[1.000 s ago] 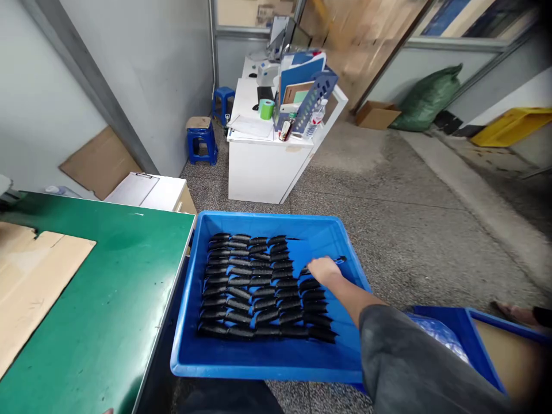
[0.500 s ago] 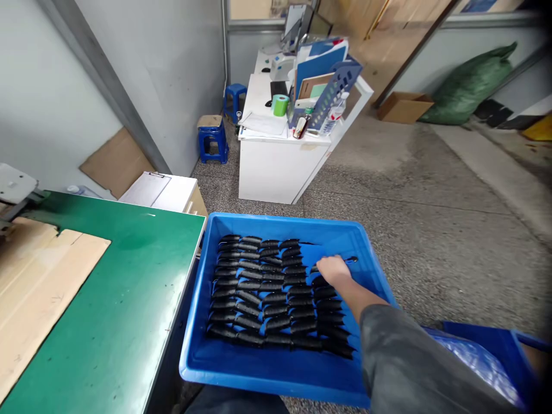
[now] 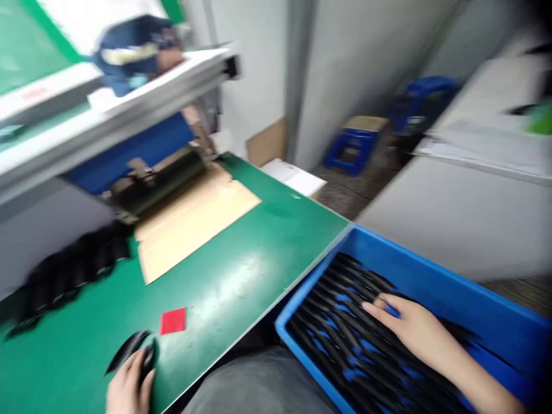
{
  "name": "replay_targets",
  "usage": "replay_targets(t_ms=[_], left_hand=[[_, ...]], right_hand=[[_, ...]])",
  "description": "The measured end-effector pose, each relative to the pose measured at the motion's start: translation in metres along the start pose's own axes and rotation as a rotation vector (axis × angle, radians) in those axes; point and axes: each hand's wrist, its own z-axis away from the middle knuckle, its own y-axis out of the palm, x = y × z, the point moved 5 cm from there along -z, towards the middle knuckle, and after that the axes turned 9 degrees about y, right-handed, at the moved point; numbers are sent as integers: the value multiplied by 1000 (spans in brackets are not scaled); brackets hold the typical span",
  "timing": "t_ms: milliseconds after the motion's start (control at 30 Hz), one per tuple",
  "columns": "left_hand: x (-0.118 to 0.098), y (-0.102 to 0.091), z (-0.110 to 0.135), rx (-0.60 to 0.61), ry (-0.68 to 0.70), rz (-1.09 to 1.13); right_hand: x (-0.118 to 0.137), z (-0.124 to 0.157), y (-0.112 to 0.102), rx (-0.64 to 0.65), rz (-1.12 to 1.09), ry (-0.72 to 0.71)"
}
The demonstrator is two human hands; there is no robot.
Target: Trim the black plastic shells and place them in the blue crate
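The view is blurred. My left hand (image 3: 129,382) rests at the near edge of the green bench top (image 3: 224,287), gripping a curved black piece (image 3: 129,349). My right hand (image 3: 409,328) lies with its fingers apart on the black elongated pieces (image 3: 340,328) in the blue plastic crate (image 3: 431,270), which stands against the bench edge. A small red square (image 3: 173,321) lies just beyond my left hand. Farther left, a blurred heap of black pieces (image 3: 73,270) sits on the bench near a cardboard sheet (image 3: 190,224).
A roller machine (image 3: 159,178) in a metal frame (image 3: 107,121) stands at the bench's far end. A white desk (image 3: 466,213) fills the right side, and a blue stool (image 3: 353,144) stands on the floor beyond. Grey cloth (image 3: 254,385) fills the bottom edge.
The view has swung left toward the bench. My left hand has appeared there with a black piece, and my right hand now lies lower in the crate, among pieces that look less orderly.
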Motion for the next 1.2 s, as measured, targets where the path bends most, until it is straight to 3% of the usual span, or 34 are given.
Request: replay_targets(t_ms=[67, 133, 200, 233, 300, 367, 467, 567, 700, 933, 1200], left_hand=[[7, -7, 10, 32, -126, 116], [8, -10, 10, 12, -176, 188], [4, -12, 7, -15, -215, 283], [-1, -13, 6, -25, -236, 344], [-16, -20, 2, -42, -271, 476], [-34, -31, -3, -84, -332, 713], [-57, -53, -8, -239, -488, 1322], [-65, -76, -6, -326, -466, 1573], [-49, -92, 10, -355, -387, 1572], [-20, -112, 23, -417, -325, 1516], [-13, -122, 13, -350, -300, 1479]], right_hand=[[75, -3, 16, 239, -312, -157], [155, 6, 35, 344, -523, -316], [229, 30, 60, 222, -327, -468], [264, 50, 77, 217, -186, -610], [319, 91, 110, 306, -97, -780], [356, 130, 136, 406, -80, -890], [387, 174, 155, 426, -58, -1027], [406, 198, 163, 421, -75, -1114], [427, 212, 170, 374, -53, -1207], [459, 229, 186, 147, 169, -1325], [472, 222, 200, 228, 308, -1383]])
